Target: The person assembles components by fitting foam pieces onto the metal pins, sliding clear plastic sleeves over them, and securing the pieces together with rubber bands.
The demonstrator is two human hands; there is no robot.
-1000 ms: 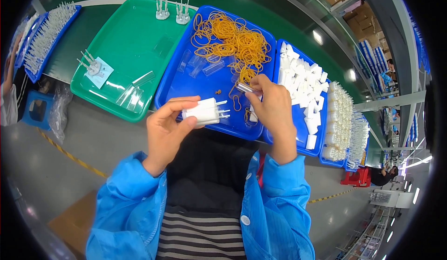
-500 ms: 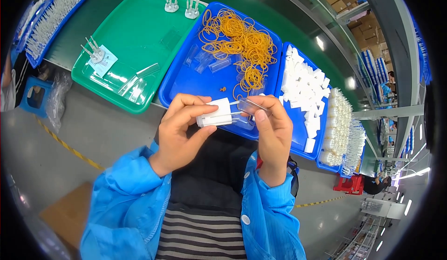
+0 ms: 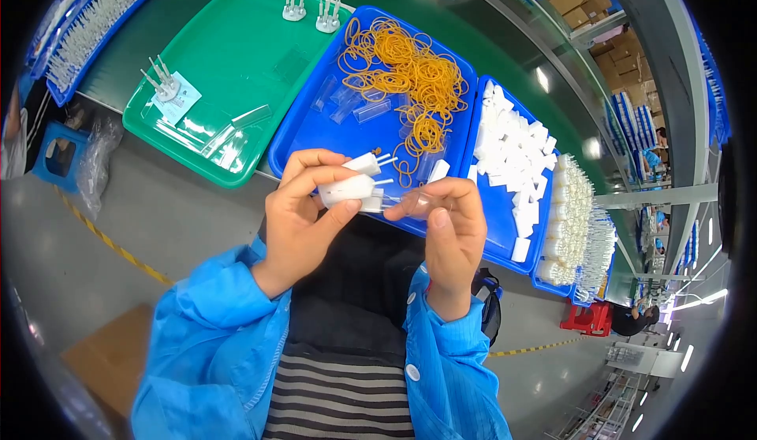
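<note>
My left hand is closed around a white piece made of several block-like parts, with thin pale prongs pointing right. My right hand pinches a clear plastic sleeve between thumb and fingers, close to the lowest prong; whether they touch is hard to make out. Both hands are over the near edge of a blue tray with orange rubber bands and several clear sleeves. One white block rests in that tray beside my right hand.
A green tray at the left holds pronged white pieces, a paper packet and clear sleeves. Right of the hands, another blue tray holds white blocks, with rows of white parts beyond. A red stool stands on the floor.
The white piece has turned in my left hand, so its parts and prongs now spread apart. My right hand has moved slightly left and down with the clear sleeve.
</note>
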